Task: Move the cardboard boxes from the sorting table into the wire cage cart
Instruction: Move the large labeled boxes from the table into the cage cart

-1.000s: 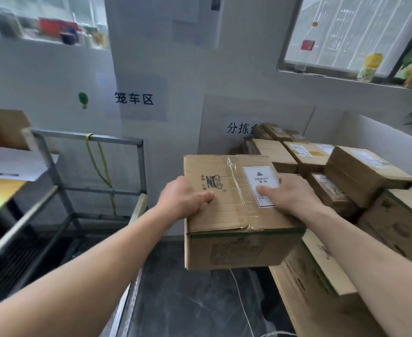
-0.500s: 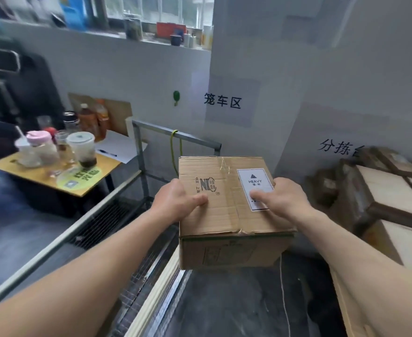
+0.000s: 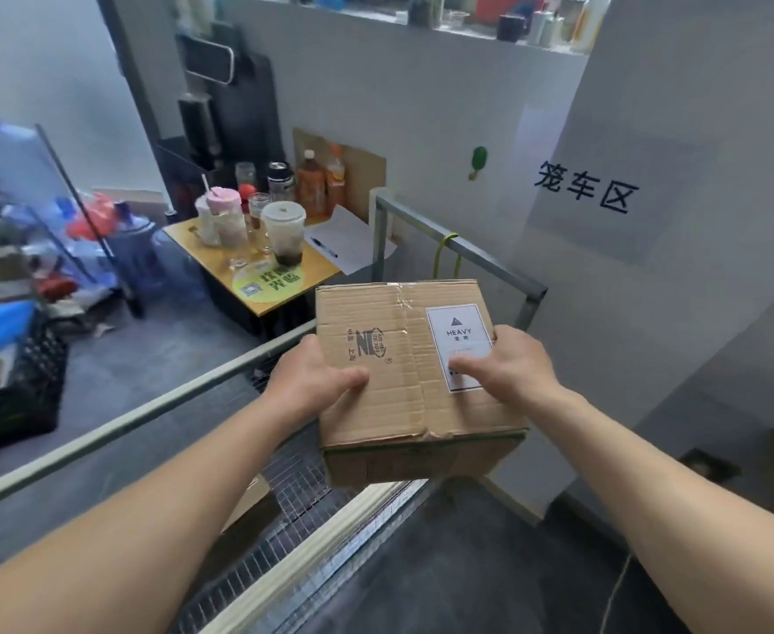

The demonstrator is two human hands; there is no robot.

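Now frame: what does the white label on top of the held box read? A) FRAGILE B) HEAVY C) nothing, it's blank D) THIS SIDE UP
B: the white label on top of the cardboard box has HEAVY printed under a small triangle, and the right hand has its thumb across the label's lower part.

one cardboard box (image 3: 403, 372), one white label (image 3: 460, 345), one wire cage cart (image 3: 490, 265), one yellow worktop (image 3: 318, 267), two lidded cups (image 3: 283, 231), two orange bottles (image 3: 310, 185), one pen (image 3: 324, 247), one paper sheet (image 3: 348, 228), one black crate (image 3: 24, 395), one green wall hook (image 3: 479, 160), water jugs too blurry to count
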